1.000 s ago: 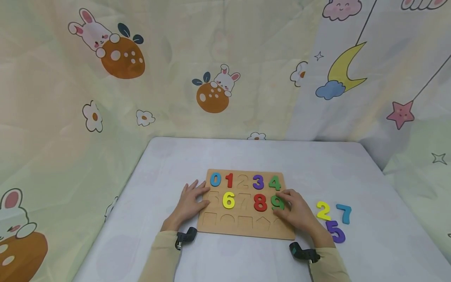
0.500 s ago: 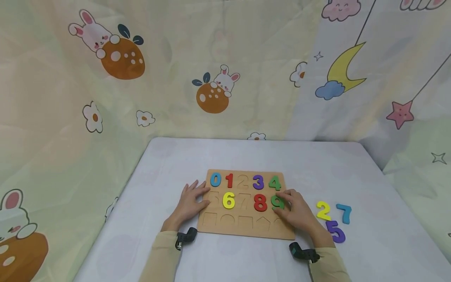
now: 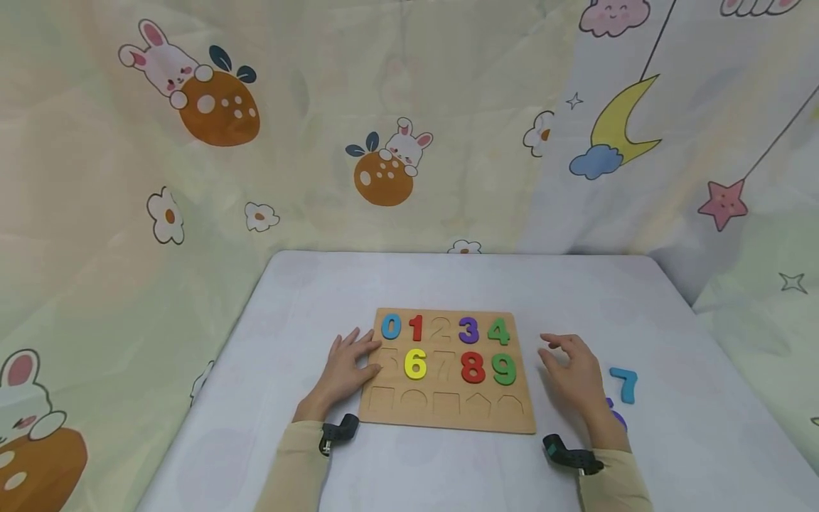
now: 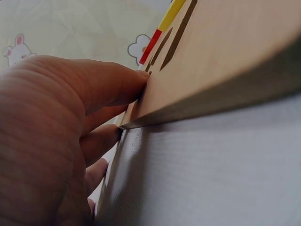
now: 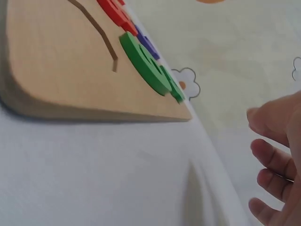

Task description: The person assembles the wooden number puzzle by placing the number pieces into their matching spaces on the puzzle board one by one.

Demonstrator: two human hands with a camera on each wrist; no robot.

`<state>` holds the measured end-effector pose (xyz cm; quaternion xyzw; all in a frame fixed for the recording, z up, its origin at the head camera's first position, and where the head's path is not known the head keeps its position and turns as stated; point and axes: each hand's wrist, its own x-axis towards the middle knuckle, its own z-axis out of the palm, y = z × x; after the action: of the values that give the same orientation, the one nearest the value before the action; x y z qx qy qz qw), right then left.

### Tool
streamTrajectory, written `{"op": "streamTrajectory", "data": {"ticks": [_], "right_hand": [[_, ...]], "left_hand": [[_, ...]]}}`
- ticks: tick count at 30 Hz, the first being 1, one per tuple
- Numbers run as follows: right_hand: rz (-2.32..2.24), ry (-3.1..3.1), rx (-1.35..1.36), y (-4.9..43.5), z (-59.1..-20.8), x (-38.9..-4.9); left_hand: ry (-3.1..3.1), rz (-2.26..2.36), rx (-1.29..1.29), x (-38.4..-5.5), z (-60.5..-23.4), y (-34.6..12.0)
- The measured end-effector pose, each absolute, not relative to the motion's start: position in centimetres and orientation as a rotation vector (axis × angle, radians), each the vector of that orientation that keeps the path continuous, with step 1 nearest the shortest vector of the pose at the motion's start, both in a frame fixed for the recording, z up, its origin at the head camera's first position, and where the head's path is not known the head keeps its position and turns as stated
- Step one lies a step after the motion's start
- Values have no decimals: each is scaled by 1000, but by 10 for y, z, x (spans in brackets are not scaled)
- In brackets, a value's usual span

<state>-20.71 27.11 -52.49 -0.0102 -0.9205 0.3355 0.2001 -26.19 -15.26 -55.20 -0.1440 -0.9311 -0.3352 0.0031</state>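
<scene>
The wooden number puzzle board (image 3: 448, 419) lies flat on the table. In it sit a blue 0 (image 3: 391, 327), red 1 (image 3: 416, 328), purple 3 (image 3: 469, 331), green 4 (image 3: 498, 331), yellow 6 (image 3: 415, 364), red 8 (image 3: 473, 368) and green 9 (image 3: 504, 370). My left hand (image 3: 344, 368) rests at the board's left edge, thumb touching its top, fingers spread. To the right of the board my right hand (image 3: 572, 370) is raised over the table, fingers loosely bent, with nothing visible between them. It partly covers a purple 5 (image 3: 618, 418); the yellow 2 is hidden.
A blue 7 (image 3: 625, 385) lies on the white table (image 3: 448, 281), right of my right hand. Bare outlines show in the board's upper rows and bottom row. Patterned cloth (image 3: 307, 128) hangs behind the table. Both wrists wear a black camera.
My right hand has left the green 9 and moved right, off the board and above the table, now covering the yellow 2 and part of the purple 5. My left hand stays put.
</scene>
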Motion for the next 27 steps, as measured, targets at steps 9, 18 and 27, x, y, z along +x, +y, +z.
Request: {"op": "streamTrajectory", "data": {"ticks": [9, 18, 27], "right_hand": [[949, -2456, -209, 287, -520, -201], [983, -2608, -274, 309, -519, -186], [950, -2751, -263, 320, -520, -177]], "left_hand": [[-2934, -1059, -432, -261, -553, -154], [-2950, -1064, -405, -260, -550, -152], [-2965, -1067, -395, -261, -550, -151]]}}
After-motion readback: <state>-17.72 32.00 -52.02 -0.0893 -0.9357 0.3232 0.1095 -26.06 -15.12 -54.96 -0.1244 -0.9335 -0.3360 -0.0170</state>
